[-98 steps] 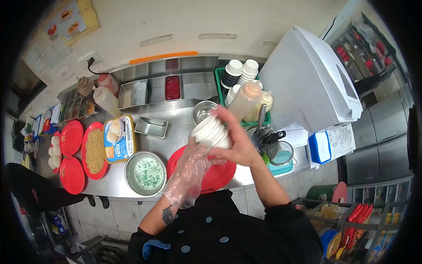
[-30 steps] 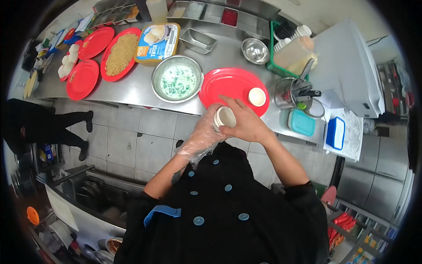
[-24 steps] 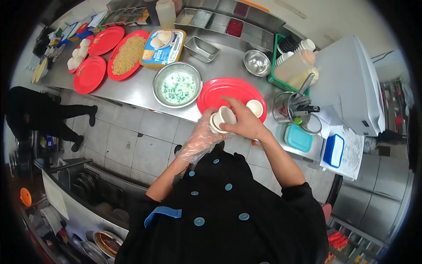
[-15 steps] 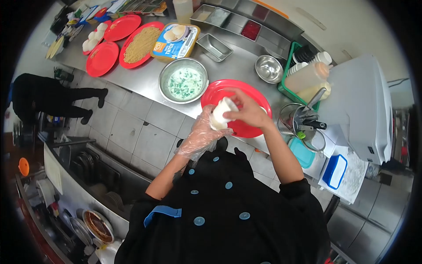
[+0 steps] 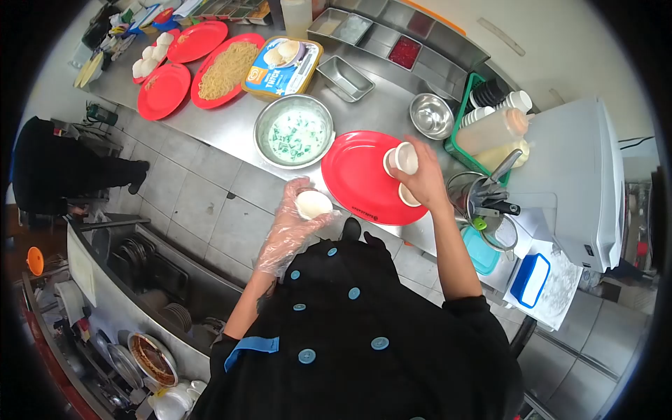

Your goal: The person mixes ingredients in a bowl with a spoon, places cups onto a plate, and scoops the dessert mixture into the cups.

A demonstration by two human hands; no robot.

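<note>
My left hand [image 5: 285, 222], in a clear plastic glove, is closed round a white paper cup [image 5: 313, 204] in front of the counter edge. Bare, my right hand [image 5: 428, 178] grips another white cup [image 5: 405, 158] over the right part of a red oval plate [image 5: 357, 168]. Close beside that cup, a further white rim shows, partly hidden behind it. One more white cup [image 5: 409, 197] stands on the plate under my right hand, partly covered by it. Left of the plate is a steel bowl [image 5: 294, 131] of white liquid with green cubes.
Noodles lie on a red plate [image 5: 203, 89] at the left, beside a blue-labelled tub [image 5: 282, 68]. A small steel bowl [image 5: 431, 116], a green basket [image 5: 455, 148] with cups and bottles, and a utensil holder [image 5: 465, 194] stand right. A person in black [image 5: 59, 168] is far left.
My hands have moved apart, each with a white cup. The right one has gone over the plate's right part, and the left one has moved down and left. The person in black has shifted slightly.
</note>
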